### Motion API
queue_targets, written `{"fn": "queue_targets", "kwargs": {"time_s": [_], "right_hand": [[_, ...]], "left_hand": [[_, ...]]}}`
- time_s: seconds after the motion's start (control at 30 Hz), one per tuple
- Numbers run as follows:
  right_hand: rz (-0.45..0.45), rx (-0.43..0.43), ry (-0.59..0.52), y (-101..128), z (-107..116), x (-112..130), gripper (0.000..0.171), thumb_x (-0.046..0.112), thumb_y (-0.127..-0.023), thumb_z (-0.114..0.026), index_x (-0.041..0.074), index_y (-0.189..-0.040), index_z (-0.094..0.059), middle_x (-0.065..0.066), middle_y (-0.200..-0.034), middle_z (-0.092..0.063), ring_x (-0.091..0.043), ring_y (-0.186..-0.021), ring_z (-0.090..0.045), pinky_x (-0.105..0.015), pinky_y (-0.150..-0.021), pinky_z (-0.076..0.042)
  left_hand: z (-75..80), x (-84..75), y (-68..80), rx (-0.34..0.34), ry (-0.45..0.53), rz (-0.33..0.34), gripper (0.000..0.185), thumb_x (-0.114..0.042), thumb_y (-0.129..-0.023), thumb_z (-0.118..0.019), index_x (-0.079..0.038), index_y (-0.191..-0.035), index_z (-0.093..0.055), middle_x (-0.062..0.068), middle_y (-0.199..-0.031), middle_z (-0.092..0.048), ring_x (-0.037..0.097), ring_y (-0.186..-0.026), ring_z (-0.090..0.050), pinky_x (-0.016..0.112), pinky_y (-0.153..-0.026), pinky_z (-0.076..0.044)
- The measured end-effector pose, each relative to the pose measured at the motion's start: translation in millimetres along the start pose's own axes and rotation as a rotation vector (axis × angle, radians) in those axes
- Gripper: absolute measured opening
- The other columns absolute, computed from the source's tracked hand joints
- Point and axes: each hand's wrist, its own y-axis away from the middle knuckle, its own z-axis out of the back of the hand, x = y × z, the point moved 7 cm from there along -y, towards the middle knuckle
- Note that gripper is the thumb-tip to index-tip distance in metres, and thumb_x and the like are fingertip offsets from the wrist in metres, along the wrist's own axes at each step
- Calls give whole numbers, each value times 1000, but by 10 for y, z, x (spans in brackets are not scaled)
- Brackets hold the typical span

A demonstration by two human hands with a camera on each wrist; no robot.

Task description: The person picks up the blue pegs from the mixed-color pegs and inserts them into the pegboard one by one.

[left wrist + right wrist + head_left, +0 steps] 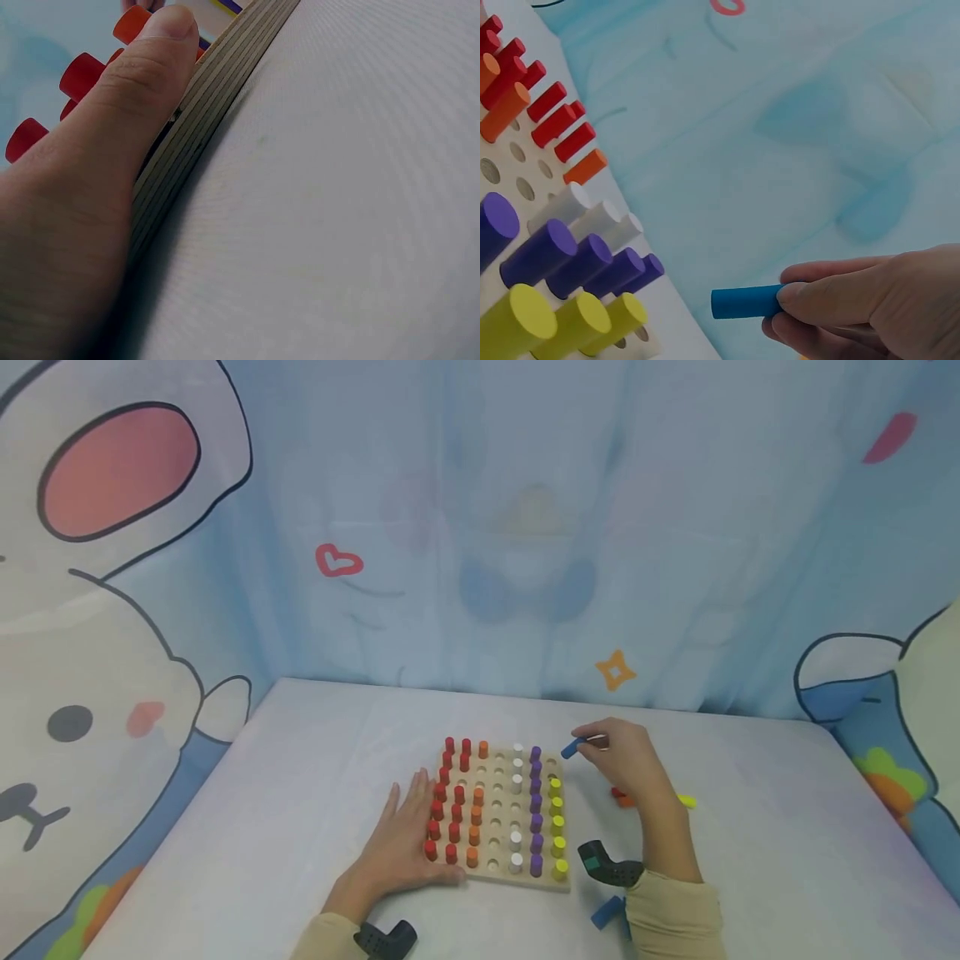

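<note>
A wooden pegboard [506, 827] lies on the white table with upright columns of red, orange, white, purple and yellow pegs. Against its left side and near left corner rests my left hand [405, 843], fingers extended and thumb [154, 67] along the front edge. Past the board's far right corner, my right hand [621, 756] pinches a blue peg [744, 302] between thumb and fingers. The blue peg is held nearly level in the right wrist view, its free end toward the board. A bare hole [552, 762] sits at the far end of the yellow column.
Loose red and orange pegs [625, 800] lie right of the board, partly behind the right forearm, with a yellow peg [687, 801] beyond it. Loose blue pegs [606, 912] lie by the right sleeve. A patterned blue curtain [420, 610] hangs behind the table.
</note>
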Motion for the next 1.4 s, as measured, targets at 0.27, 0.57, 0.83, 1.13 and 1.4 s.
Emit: {"fn": "queue_targets", "kwargs": {"time_s": [0.27,0.57,0.83,1.13,1.4], "right_hand": [[51,-25,-10,-29,-73,64,24,13,-91,-62,7,-114,-68,-17,-119,-64,-35,-109,-62,-46,-85,-56],[82,-59,-14,-36,-120,187,24,12,-90,-63,6,-113,-68,-16,-117,-64,-34,-107,-64,-45,-86,-56],[89,-79,-8,-56,-195,285,23,11,-91,-63,6,-113,-68,-16,-118,-61,-33,-107,-63,-44,-87,-56],[128,-116,-19,-50,-267,383,22,11,-90,-63,5,-110,-69,-15,-113,-63,-33,-104,-65,-42,-84,-57],[148,-129,-31,-63,-359,422,22,10,-91,-62,5,-110,-68,-14,-109,-63,-30,-101,-65,-41,-85,-57]], "left_hand": [[4,-7,2,-2,7,4,135,-89,-57,-55,-8,-153,-6,9,-161,-3,22,-149,-4,49,-121,3],[39,-13,1,-4,-1,12,133,-88,-58,-55,-8,-153,-6,8,-161,-5,21,-149,-4,49,-121,2],[43,-12,-11,-5,-12,9,133,-89,-59,-54,-9,-153,-6,7,-161,-5,21,-149,-5,50,-121,1],[46,-19,-4,-25,-10,-9,132,-89,-60,-53,-7,-153,-9,8,-161,-7,21,-149,-6,52,-121,-2],[24,-13,2,-6,-8,-3,131,-89,-61,-53,-7,-153,-8,8,-161,-7,21,-149,-6,50,-121,-1]]}}
